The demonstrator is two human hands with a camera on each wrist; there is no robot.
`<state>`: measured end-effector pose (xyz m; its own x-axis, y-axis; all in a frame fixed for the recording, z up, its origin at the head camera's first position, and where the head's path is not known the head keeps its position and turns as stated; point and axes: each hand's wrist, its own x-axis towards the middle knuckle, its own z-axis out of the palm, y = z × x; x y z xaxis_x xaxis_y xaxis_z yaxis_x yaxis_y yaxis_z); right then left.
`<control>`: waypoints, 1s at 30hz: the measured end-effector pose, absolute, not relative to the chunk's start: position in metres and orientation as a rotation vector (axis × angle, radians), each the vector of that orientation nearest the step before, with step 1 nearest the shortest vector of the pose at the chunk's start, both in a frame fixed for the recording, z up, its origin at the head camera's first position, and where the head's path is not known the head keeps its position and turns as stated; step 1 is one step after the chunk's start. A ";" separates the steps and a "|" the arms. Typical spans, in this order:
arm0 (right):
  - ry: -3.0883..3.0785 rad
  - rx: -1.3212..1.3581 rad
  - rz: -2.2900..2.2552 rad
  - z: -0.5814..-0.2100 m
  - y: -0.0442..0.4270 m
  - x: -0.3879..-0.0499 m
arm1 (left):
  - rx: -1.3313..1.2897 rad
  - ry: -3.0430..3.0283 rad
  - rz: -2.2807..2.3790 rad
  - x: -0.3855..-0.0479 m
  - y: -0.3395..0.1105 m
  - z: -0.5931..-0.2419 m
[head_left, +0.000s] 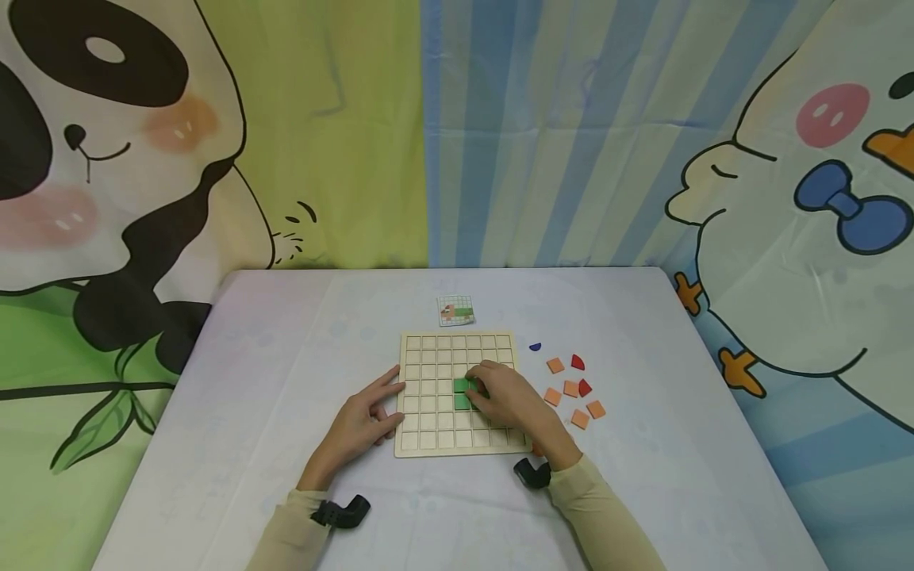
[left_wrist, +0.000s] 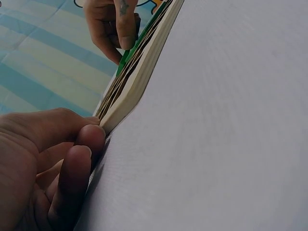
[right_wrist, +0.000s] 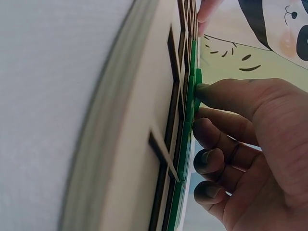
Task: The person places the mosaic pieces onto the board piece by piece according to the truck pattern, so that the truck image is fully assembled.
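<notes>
The left hand (head_left: 357, 419), fingers apart, touches the left side of the board (head_left: 421, 438), which lies midway between the left and right edges of the worktop (head_left: 286, 333); it looks stiff, easiest to steady by its rim. The right hand (head_left: 505, 394), back upward, pinches a green tile (right_wrist: 198, 77), probably light, hard, smooth, best taken by opposite edges.
</notes>
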<state>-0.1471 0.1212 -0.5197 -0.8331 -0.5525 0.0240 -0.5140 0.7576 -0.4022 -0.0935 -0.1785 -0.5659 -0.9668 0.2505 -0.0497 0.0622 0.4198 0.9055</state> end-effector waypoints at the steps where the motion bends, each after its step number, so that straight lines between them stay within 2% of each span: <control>1: 2.855 -0.868 -0.612 -0.520 0.121 -0.147 | 0.278 2.493 1.579 -0.094 -0.179 -0.566; 18: 2.846 -0.833 -0.634 -0.517 0.122 -0.146 | 0.273 2.495 1.577 -0.093 -0.177 -0.565; 30: 2.863 -0.702 -0.669 -0.510 0.146 -0.145 | 0.272 2.509 1.558 -0.093 -0.178 -0.565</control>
